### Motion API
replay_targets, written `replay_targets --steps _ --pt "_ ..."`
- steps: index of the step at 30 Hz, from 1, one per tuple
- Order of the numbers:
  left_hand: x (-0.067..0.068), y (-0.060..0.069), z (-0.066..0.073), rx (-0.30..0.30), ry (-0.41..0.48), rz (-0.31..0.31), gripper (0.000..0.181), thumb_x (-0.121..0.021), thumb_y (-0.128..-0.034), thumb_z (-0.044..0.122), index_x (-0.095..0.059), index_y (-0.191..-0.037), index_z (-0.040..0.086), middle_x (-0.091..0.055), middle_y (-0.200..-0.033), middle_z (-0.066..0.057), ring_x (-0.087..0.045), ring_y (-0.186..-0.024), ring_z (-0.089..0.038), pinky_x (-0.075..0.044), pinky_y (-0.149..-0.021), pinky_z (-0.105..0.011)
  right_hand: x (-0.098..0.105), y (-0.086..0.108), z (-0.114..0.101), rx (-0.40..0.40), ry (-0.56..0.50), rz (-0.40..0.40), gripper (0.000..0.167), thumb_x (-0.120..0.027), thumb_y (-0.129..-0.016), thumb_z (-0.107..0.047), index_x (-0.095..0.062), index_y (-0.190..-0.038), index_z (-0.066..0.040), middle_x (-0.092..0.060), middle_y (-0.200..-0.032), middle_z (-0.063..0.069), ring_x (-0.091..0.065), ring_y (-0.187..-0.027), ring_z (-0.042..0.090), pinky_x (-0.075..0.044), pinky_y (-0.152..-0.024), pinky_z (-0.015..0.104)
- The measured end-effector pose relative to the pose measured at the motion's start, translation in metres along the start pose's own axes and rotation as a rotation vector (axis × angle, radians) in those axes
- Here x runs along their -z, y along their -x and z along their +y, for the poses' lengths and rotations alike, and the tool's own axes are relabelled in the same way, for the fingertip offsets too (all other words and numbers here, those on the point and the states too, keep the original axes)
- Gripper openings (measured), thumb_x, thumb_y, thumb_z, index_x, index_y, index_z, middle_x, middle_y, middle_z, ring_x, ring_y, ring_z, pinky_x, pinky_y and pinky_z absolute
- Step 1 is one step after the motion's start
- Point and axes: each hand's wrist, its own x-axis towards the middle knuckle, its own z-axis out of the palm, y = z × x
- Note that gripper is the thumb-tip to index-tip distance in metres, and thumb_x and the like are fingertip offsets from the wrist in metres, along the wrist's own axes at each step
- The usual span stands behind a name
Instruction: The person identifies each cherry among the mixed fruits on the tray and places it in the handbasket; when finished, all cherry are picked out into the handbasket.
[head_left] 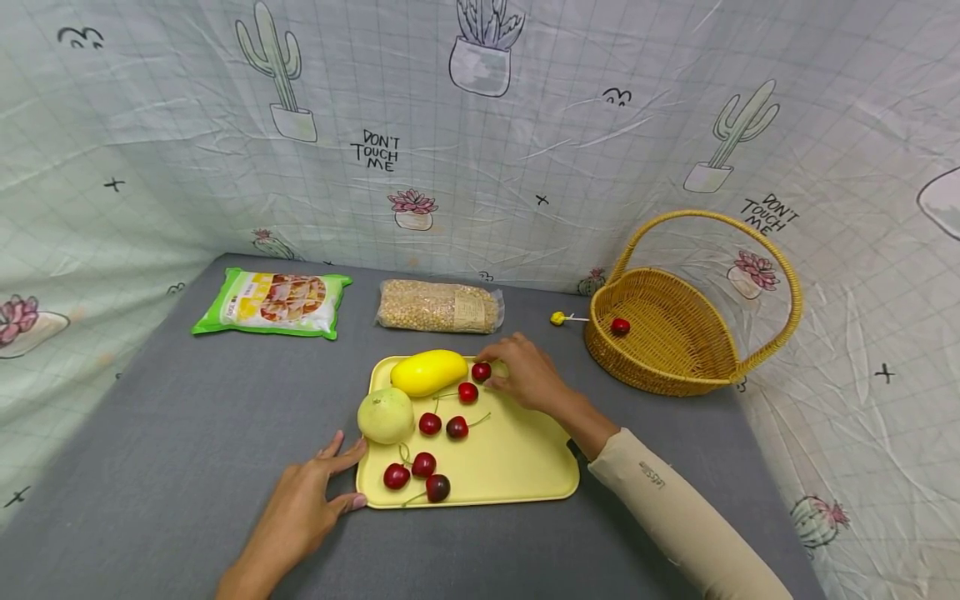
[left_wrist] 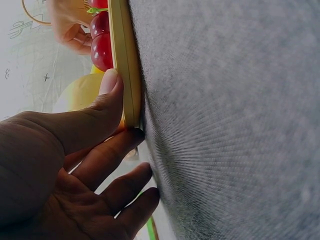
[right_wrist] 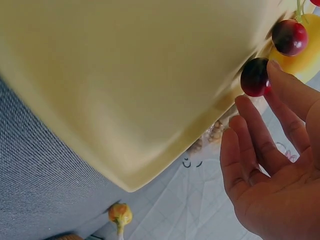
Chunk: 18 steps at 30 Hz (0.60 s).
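Note:
Along the left edge of the yellow tray (head_left: 517,467), my left hand (head_left: 300,504) rests its spread thumb and forefinger against the rim. Its other fingers reach past the tray corner in the left wrist view. At the tray's far edge, my right hand (head_left: 531,375) pinches a dark red cherry (head_left: 481,372) (right_wrist: 255,77) between thumb and forefinger, the other fingers loosely bent. Beside it lie a yellow mango-like fruit (head_left: 429,372) and another cherry (head_left: 468,392). A pale green round fruit (head_left: 386,416) and several more cherries (head_left: 430,424) are on the tray's left half.
A wicker basket (head_left: 652,379) with a tall handle and one cherry (head_left: 620,327) inside stands at the right. Next to it lies a small yellow item on a white stick (head_left: 558,318). Behind the tray are a bag of grains (head_left: 438,307) and a green-edged packet (head_left: 273,302).

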Motion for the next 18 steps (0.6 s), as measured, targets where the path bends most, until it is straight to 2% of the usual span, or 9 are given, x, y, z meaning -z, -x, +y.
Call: replay_targets --steps 6,11,18 --pt "-0.0001 -0.0006 -0.0001 0.003 0.001 0.0 0.073 -0.095 -0.0757 0.022 -0.069 -0.144 0.015 -0.055 -0.152 -0.029 -0.059 -0.134 -0.053 -0.053 -0.104 -0.064 -0.0004 0.0 0.001 0.019 0.0 0.007 0.035 -0.089 -0.087 -0.015 -0.08 -0.12 -0.017 -0.08 -0.115 0.001 -0.059 -0.105 0.022 -0.052 -0.085 0.038" --pt "0.0002 -0.0011 0.0007 0.012 0.005 -0.013 0.074 -0.095 -0.0758 0.022 -0.068 -0.144 0.015 -0.054 -0.153 -0.029 -0.058 -0.135 -0.053 -0.052 -0.105 -0.064 -0.0006 0.0006 0.003 0.029 -0.003 0.012 0.034 -0.091 -0.085 -0.015 -0.08 -0.116 -0.016 -0.081 -0.112 0.002 -0.06 -0.105 0.022 -0.053 -0.087 0.039" --pt "0.001 -0.001 0.0011 0.012 0.006 -0.019 0.074 -0.095 -0.076 0.021 -0.068 -0.144 0.015 -0.054 -0.153 -0.029 -0.058 -0.136 -0.053 -0.052 -0.105 -0.064 -0.001 0.0025 0.0057 0.015 -0.01 0.009 0.029 -0.092 -0.084 -0.014 -0.079 -0.11 -0.016 -0.08 -0.109 0.002 -0.06 -0.104 0.022 -0.052 -0.086 0.039"
